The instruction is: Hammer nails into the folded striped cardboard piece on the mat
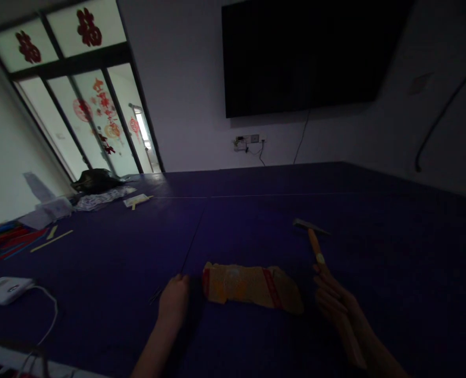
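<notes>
My right hand (335,296) is wrapped round the wooden handle of a hammer (315,244). Its narrow metal head points away from me, above the table. Closed in a fist, my left hand (173,298) is left of a flattened piece of brown cardboard (241,285) with red stripes and clear tape. Thin dark wire-like pieces (154,297) stick out at the left side of that fist; their other ends are hidden by the fingers. A thin dark line runs from the fist toward the far side, and I cannot tell whether it is wire or a seam.
A dark blue-purple table (256,226) stretches to the wall. On its left are a white box-like device (5,290) with a cable, coloured strips (8,244), papers (99,199) and a dark bag (95,180). A white packet (136,200) is farther back.
</notes>
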A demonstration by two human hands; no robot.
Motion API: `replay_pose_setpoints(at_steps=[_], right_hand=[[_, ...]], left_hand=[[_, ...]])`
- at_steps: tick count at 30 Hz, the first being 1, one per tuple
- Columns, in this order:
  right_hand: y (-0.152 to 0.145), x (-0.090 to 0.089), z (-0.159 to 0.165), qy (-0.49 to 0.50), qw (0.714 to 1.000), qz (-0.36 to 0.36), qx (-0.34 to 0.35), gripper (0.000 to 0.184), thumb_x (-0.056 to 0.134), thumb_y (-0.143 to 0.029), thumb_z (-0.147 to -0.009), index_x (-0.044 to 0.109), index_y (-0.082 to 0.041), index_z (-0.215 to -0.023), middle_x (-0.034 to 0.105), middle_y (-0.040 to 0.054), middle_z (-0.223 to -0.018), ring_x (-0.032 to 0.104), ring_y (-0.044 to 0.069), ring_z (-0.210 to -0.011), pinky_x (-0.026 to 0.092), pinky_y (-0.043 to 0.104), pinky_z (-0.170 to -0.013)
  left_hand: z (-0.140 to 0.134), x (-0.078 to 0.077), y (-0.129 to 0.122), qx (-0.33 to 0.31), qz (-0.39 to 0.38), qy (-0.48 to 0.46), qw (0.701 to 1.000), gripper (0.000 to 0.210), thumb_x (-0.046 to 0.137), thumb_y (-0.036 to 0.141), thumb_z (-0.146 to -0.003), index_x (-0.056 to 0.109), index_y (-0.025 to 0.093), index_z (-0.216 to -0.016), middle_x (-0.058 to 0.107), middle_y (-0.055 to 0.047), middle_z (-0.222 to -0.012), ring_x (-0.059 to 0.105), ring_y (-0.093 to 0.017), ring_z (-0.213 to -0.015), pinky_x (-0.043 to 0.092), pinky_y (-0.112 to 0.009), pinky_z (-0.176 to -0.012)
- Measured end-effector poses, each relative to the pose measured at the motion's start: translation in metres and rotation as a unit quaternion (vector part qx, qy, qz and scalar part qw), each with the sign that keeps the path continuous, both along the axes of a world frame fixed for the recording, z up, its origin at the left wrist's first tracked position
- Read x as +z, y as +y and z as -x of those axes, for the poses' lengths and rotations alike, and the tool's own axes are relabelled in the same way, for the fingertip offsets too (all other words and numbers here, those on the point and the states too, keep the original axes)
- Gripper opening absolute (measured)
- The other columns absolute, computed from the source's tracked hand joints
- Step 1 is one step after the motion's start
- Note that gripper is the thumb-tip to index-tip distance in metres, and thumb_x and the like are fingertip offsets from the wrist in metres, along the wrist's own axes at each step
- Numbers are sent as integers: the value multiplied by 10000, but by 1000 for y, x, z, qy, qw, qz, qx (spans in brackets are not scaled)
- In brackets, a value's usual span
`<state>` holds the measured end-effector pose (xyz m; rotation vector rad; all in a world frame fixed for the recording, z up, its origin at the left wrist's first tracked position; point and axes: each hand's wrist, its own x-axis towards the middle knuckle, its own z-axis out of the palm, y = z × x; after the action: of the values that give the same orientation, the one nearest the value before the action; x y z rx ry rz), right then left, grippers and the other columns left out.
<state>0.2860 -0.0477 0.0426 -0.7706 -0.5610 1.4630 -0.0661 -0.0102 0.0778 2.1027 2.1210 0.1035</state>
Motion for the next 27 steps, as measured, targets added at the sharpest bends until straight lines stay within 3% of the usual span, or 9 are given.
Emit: replay_pose_setpoints(at_steps=[2, 6, 11, 18, 24, 27], right_hand=[[3, -3, -1, -7, 999, -5, 31, 180, 647, -286, -647, 540, -237, -782, 265, -112, -380, 198, 17, -236, 258, 122, -224], [8, -6, -1, 1, 999, -3, 37, 198, 644, -277, -651, 526, -234, -803, 300, -122, -391, 199, 5, -227, 229, 105, -225], [13, -11, -1, 4, 998, -38, 41, 255, 659, -280, -619, 503, -220, -812, 318, -142, -391, 154, -9, -205, 159, 87, -208], [18, -19, -4, 2, 998, -39, 58, 288, 655, -286, -638, 482, -216, -858, 357, -147, -391, 202, -4, -206, 196, 87, -222], [24, -23, -5, -4, 997, -49, 61, 329, 682, -310, -578, 464, -224, -810, 324, -162, -362, 122, -6, -192, 127, 84, -211], [23, -21, -3, -7, 997, -39, 62, 314, 674, -310, -586, 467, -223, -804, 318, -160, -357, 121, -1, -195, 138, 91, -208]], left_hand=[[24, -7, -8, 28, 10, 29, 999, 267, 359, 148, -805, 578, 173, -956, 590, -95, -987, 546, -191, -909, 391, -260, -759], [44, -16, -15, 4, 24, 41, 999, 306, 286, 212, -852, 547, 173, -1007, 574, -81, -965, 562, -159, -848, 392, -232, -707], [41, -12, -11, -16, 36, 71, 997, 294, 283, 223, -851, 554, 174, -957, 566, -75, -956, 561, -155, -822, 383, -227, -670], [34, -9, 3, -58, 38, 70, 995, 302, 278, 225, -843, 567, 160, -905, 579, -87, -935, 579, -159, -783, 394, -238, -649], [29, -7, 14, -42, 54, 91, 994, 216, 360, 115, -754, 568, 128, -807, 612, -114, -907, 589, -180, -812, 399, -245, -675], [26, 2, 17, -43, 35, -1, 998, 149, 387, 145, -735, 536, 137, -736, 624, -98, -806, 591, -183, -744, 401, -251, -641]])
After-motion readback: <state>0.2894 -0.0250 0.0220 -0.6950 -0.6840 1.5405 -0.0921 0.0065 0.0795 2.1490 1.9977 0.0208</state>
